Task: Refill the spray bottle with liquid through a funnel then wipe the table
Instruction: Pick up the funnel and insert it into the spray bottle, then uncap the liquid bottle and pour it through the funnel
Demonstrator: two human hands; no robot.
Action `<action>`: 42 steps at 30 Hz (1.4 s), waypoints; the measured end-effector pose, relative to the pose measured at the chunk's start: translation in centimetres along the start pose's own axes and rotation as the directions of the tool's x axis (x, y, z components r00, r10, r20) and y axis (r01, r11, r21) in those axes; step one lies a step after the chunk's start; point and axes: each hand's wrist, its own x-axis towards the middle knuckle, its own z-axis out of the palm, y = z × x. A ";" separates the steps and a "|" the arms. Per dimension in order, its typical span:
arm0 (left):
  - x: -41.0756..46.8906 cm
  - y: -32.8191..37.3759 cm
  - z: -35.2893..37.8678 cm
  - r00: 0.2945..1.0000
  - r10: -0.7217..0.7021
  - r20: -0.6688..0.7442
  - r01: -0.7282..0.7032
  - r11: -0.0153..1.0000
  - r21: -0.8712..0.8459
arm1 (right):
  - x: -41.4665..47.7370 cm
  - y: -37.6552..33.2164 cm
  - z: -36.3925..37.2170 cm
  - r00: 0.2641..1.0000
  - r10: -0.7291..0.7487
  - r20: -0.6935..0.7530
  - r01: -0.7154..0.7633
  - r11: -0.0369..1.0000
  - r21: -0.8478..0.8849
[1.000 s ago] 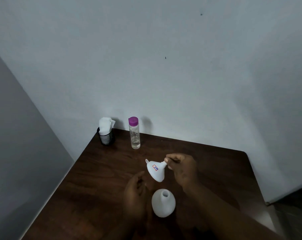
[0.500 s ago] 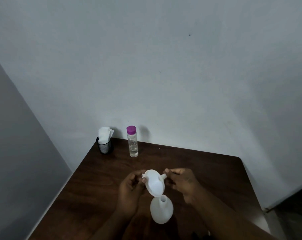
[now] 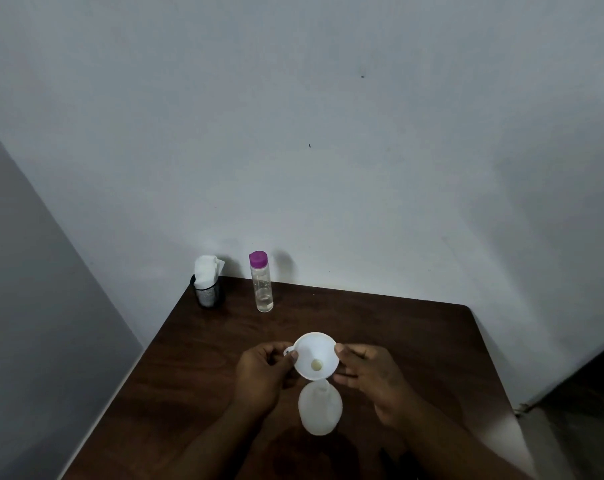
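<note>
A white funnel (image 3: 315, 355) stands mouth-up with its spout over the neck of a white round bottle (image 3: 320, 410) that stands uncapped on the dark wooden table (image 3: 397, 341). My left hand (image 3: 262, 372) pinches the funnel's small tab and rim on the left side. My right hand (image 3: 366, 372) holds the rim on the right with thumb and fingers. A clear bottle with a purple cap (image 3: 260, 281), holding a little clear liquid, stands at the back of the table.
A black mesh cup (image 3: 207, 295) with white tissue (image 3: 207, 270) in it stands at the table's back left corner. Grey walls close the back and the left side. The table's right edge drops to a dark floor.
The funnel has turned from lying sideways in my right hand to mouth-up over the white bottle's neck. My left hand has come up and taken its left rim.
</note>
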 end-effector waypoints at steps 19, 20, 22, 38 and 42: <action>-0.5 -0.8 0.9 0.992 -0.105 0.068 0.104 0.994 0.022 | 0.9 2.9 -1.1 0.996 0.068 -0.058 -0.070 0.997 -0.035; -0.5 -1.0 0.9 0.992 -0.108 0.069 0.107 0.994 0.025 | 0.9 3.0 -1.2 0.996 0.071 -0.058 -0.074 0.996 -0.047; -0.5 -1.3 0.9 0.992 -0.106 0.074 0.104 0.994 0.031 | 1.0 3.4 -1.3 0.994 0.086 -0.067 -0.090 0.994 -0.061; 0.5 -2.1 -0.8 0.991 -0.111 0.075 0.100 0.985 0.139 | 1.2 3.2 -1.7 0.989 0.028 -0.144 -0.061 0.971 -0.232; 1.9 -2.4 -2.0 0.996 -0.083 0.043 0.075 0.985 0.155 | 2.6 1.7 -2.0 0.977 -0.122 -0.175 0.021 0.873 -0.487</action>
